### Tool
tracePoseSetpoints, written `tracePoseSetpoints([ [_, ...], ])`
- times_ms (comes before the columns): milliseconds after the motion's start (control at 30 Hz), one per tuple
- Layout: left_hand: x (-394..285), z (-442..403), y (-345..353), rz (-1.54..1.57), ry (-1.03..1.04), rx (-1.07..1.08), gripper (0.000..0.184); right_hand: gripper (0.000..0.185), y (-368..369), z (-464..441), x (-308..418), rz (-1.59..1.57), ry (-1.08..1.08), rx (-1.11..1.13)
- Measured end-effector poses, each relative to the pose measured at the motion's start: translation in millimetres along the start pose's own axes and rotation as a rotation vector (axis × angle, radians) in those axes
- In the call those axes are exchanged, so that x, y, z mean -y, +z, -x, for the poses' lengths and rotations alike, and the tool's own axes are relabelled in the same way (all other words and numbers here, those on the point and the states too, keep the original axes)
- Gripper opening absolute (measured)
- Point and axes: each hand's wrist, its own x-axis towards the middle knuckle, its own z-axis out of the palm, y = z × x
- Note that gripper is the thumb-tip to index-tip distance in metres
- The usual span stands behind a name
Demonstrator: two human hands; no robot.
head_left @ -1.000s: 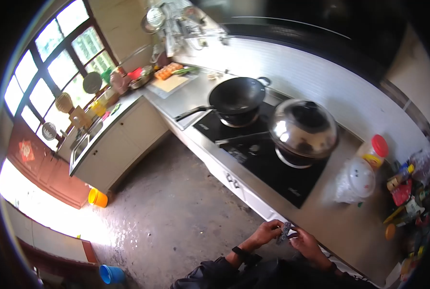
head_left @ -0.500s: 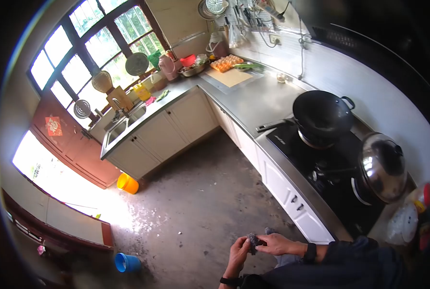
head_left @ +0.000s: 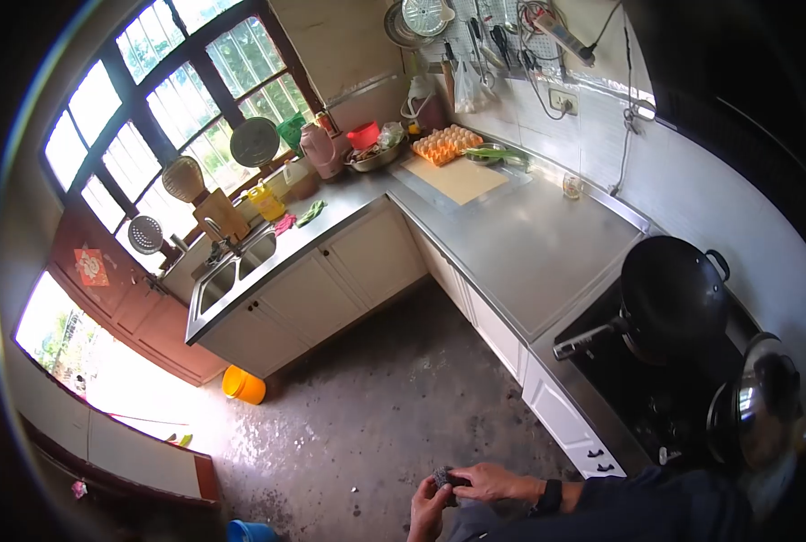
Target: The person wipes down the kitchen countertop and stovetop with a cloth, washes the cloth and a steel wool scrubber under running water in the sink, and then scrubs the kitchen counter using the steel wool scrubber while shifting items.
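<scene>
Grey floor [head_left: 394,388] stretched beyond fingers [head_left: 464,478]; dark wiry pad [head_left: 442,474] sat between them, left hand [head_left: 427,508] and right hand [head_left: 493,482] both pinching it, neither nearer! Long axis? Too small to tell.

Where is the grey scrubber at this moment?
In the head view, the grey scrubber is at bottom centre, held between the left hand and right hand.

L-shaped steel counter [head_left: 547,253] — carries egg tray [head_left: 446,144], tan sheet [head_left: 457,182] just in front of it, small jar [head_left: 572,187] near the wall, metal bowl [head_left: 374,163], pink cloth [head_left: 284,224] and green cloth [head_left: 312,213] near the sink. Black cooktop [head_left: 615,397]: wok [head_left: 674,298], lidded pan [head_left: 764,411]. Floor [head_left: 376,406] — orange bucket [head_left: 244,386], blue bucket [head_left: 251,531], latter cut off by frame.
</scene>
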Motion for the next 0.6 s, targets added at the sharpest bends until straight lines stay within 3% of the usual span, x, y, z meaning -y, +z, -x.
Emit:
tracePoseSetpoints([
  [100, -15.9, -60.7, -35.1, 0.067, -0.040, 0.073, 0.030, 0.053, 4.0, -61.4, -30.6, -0.033, -0.089, -0.105],
  [233, -67.9, -139.7, -95.6, -0.012, -0.080, 0.070, 0.030, 0.051, -30.8, -137.6, -26.8, 0.042, 0.048, -0.106],
  [400, -141.9, -216.7, -171.9, 0.013, 0.047, 0.010, 0.029, 0.049, -86.8, -211.6, -10.0, 0.135, 0.175, -0.137],
  [600, -188.7, -303.0, -211.5, -0.013, -0.004, 0.019, 0.031, 0.048, -167.4, -282.4, -1.0, 0.195, 0.294, -0.196],
])
